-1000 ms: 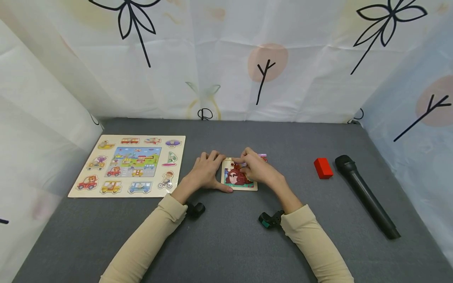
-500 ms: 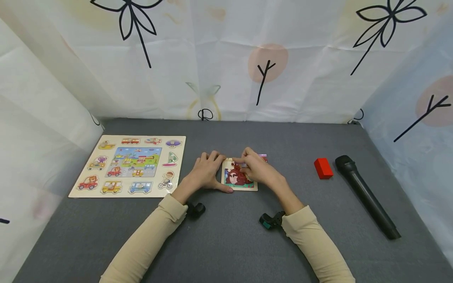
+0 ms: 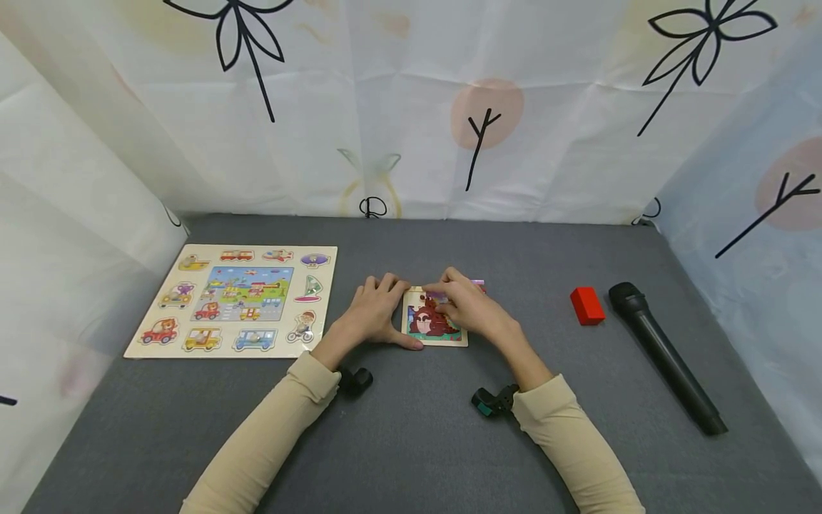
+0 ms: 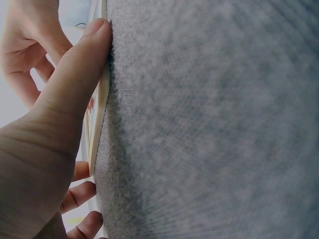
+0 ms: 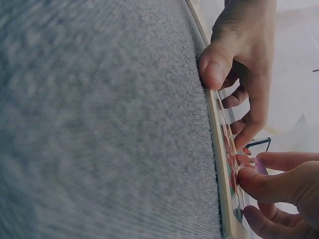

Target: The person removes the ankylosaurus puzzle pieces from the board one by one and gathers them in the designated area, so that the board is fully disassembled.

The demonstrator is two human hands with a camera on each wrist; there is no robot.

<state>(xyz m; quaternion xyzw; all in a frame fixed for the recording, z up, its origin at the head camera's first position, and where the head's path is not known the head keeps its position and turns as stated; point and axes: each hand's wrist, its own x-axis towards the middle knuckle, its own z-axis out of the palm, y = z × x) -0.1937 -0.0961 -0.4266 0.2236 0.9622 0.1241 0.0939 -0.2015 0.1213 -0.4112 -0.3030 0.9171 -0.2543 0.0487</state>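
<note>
A small wooden jigsaw board point(image 3: 443, 343) with a red-brown cartoon animal picture lies flat in the middle of the table. My left hand point(image 3: 374, 314) grips it at the left side, thumb on the near edge and fingers at the far left corner. Over the board's right part is my right hand point(image 3: 472, 303). Its thumb and index finger pinch a red and purple jigsaw piece point(image 5: 246, 161), tilted up from the board in the right wrist view. Part of the picture is hidden under this hand. Something pink-purple point(image 3: 478, 283) shows just behind it.
A large vehicle puzzle board point(image 3: 225, 350) lies at the left. To the right are a red block point(image 3: 587, 305) and a black microphone point(image 3: 668, 360) on the grey table point(image 3: 411, 442). White printed cloth point(image 3: 411, 107) walls in the back and both sides.
</note>
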